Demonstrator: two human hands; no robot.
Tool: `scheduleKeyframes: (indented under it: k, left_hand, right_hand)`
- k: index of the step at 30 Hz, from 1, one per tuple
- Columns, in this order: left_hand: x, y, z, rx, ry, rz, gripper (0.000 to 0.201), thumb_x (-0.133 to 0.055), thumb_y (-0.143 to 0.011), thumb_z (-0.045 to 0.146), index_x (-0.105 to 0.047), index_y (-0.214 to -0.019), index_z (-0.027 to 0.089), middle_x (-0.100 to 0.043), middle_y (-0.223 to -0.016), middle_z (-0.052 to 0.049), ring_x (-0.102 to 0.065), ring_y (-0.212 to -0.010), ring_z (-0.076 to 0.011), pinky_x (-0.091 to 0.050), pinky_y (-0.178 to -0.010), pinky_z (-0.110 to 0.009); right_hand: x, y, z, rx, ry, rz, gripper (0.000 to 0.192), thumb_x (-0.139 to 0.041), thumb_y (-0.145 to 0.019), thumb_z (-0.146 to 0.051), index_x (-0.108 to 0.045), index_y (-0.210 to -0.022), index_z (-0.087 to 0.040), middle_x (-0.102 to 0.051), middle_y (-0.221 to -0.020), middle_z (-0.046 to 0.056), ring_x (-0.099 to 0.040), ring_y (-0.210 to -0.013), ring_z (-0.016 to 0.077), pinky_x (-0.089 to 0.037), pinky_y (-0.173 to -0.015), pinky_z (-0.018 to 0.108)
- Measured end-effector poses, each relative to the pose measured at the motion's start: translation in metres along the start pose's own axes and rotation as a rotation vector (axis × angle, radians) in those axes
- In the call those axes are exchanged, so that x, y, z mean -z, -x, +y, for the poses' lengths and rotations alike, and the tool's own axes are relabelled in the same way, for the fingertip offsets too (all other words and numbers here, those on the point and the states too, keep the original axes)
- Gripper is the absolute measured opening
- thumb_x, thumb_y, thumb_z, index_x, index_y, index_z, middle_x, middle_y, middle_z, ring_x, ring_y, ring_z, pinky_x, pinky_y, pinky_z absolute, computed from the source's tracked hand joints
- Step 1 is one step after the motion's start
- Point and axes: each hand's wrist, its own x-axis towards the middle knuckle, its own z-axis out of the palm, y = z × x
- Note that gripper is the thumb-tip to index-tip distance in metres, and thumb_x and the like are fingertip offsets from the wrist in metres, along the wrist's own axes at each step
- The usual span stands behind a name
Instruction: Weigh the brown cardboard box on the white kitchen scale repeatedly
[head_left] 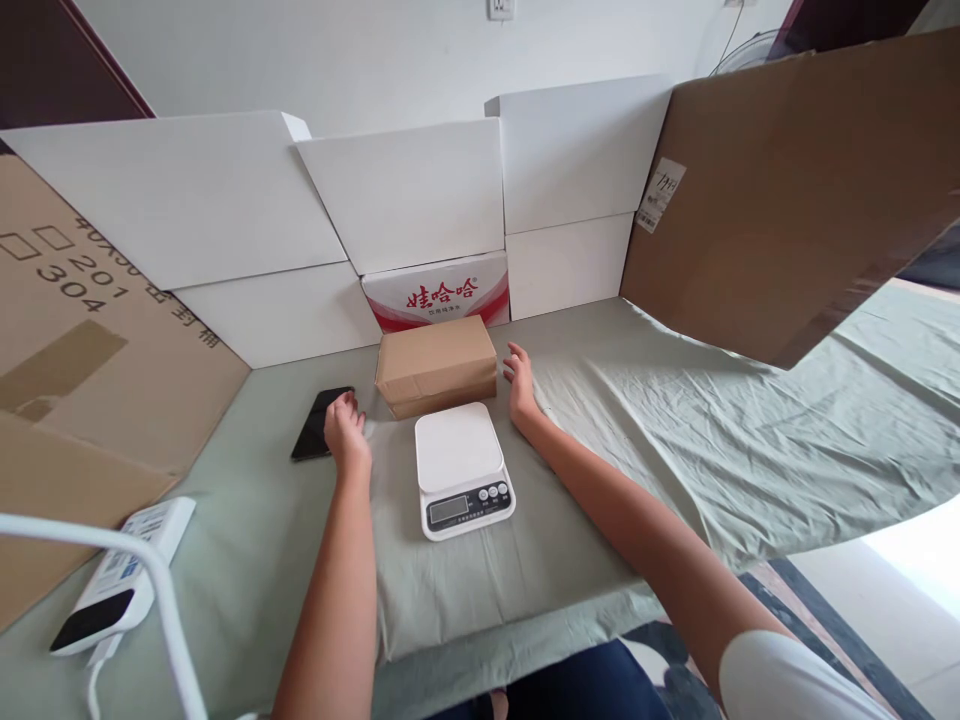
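Note:
A brown cardboard box [439, 365] lies on the green cloth, with a white kitchen scale [459, 450] just in front of it. The scale's plate is bare and its small display looks dark. To the left of the box, my left hand [347, 428] is loosely bent, fingers apart, with nothing in it; it partly covers a black phone [311, 428]. Whether that hand touches the phone, I cannot tell. My right hand [520, 385] is at the box's right side, a small gap away, its fingers spread and holding nothing.
White boxes [577, 165] and a red-and-white printed carton [439, 290] form a wall at the back. Large cardboard panels stand left [97, 370] and right [780, 190]. A white power strip [127, 575] and a curved white tube [161, 590] occupy the near left.

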Motion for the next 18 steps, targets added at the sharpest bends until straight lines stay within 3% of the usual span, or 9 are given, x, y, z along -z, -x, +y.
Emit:
scheduleKeyframes:
  k: [2,12,18]
  left_hand:
    - [-0.004,0.001,0.001,0.034,0.014,0.038,0.044,-0.046,-0.092,0.048,-0.061,-0.119,0.017,-0.06,-0.141,-0.019,-0.056,-0.135,-0.026,-0.045,-0.109,-0.042]
    - [-0.01,0.006,0.002,0.048,-0.004,-0.068,0.04,-0.053,-0.09,0.049,-0.065,-0.112,0.018,-0.065,-0.134,-0.019,-0.058,-0.133,-0.0273,-0.044,-0.11,-0.046]
    - [-0.017,0.014,-0.003,0.06,0.011,-0.109,0.036,-0.054,-0.091,0.046,-0.07,-0.105,0.017,-0.071,-0.123,-0.018,-0.064,-0.125,-0.0289,-0.047,-0.108,-0.047]
  right_hand:
    - [0.0,0.0,-0.001,-0.004,-0.009,-0.009,0.048,-0.04,-0.088,-0.054,-0.055,-0.13,-0.033,-0.046,-0.148,0.003,-0.049,-0.133,0.0229,-0.039,-0.116,0.048]
    - [-0.002,-0.005,0.005,0.016,-0.082,-0.076,0.043,-0.046,-0.087,-0.056,-0.064,-0.114,-0.028,-0.064,-0.128,0.004,-0.062,-0.109,0.0218,-0.051,-0.099,0.041]
    - [-0.003,-0.004,0.004,0.033,-0.08,-0.116,0.041,-0.045,-0.088,-0.054,-0.064,-0.113,-0.027,-0.068,-0.121,0.005,-0.064,-0.103,0.0209,-0.052,-0.093,0.039]
